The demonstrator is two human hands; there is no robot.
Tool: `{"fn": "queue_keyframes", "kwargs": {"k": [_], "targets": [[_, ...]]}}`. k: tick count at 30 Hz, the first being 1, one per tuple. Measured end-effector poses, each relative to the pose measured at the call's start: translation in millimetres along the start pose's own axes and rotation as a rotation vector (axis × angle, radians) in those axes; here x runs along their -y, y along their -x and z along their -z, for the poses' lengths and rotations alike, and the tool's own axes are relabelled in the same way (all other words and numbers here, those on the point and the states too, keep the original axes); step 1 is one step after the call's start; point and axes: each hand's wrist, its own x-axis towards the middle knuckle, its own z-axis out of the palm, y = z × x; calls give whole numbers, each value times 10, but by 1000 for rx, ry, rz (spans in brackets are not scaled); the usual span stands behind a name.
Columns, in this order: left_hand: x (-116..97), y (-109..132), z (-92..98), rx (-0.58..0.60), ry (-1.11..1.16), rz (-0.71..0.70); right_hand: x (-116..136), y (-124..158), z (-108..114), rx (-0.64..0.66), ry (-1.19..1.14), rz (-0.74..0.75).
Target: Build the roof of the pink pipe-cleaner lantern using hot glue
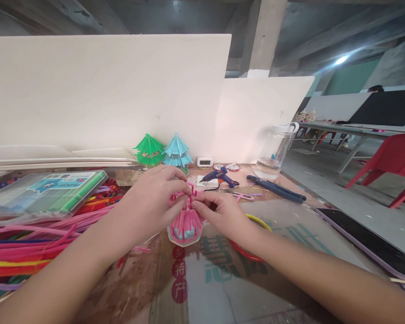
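A small pink pipe-cleaner model (186, 222) with a flared, roof-like skirt stands on a pale angular base (184, 242), with light blue showing near its lower edge. My left hand (157, 195) curls round its upper left side, fingertips and thumb on the pink pieces at the top. From the right, my right hand (224, 210) pinches a short pink pipe cleaner (192, 192) at the top between thumb and forefinger. The fingers partly hide the upper part of the model. Behind the hands stand a green pipe-cleaner tower (149, 149) and a light blue one (177, 150).
Loose pipe cleaners (30, 256) and a clear plastic case (43, 194) lie left. Behind are a glue gun (221, 176), small clock (204, 161) and water jug (272, 155). Pliers-like blue tool (276, 189), phone (367, 240) and red-yellow ring (246, 252) lie right.
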Motion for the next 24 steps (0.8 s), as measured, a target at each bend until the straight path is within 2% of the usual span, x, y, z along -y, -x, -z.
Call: {"fn": "queue_keyframes", "kwargs": {"k": [10,15,17,20,24], "targets": [[0,2,-6,23,6,1,7,4,5,2,-3,0],[-5,-22,58,54,147,109,32,6,5,-7,-20,-12],[-6,-40,113,21,207,206,70,11,29,-59,-39,-7],[10,-62,202,-44,208,364,96,1,107,-212,-69,16],[122,-49,226,-115,178,485,-70,-70,187,-360,-86,-13]]}}
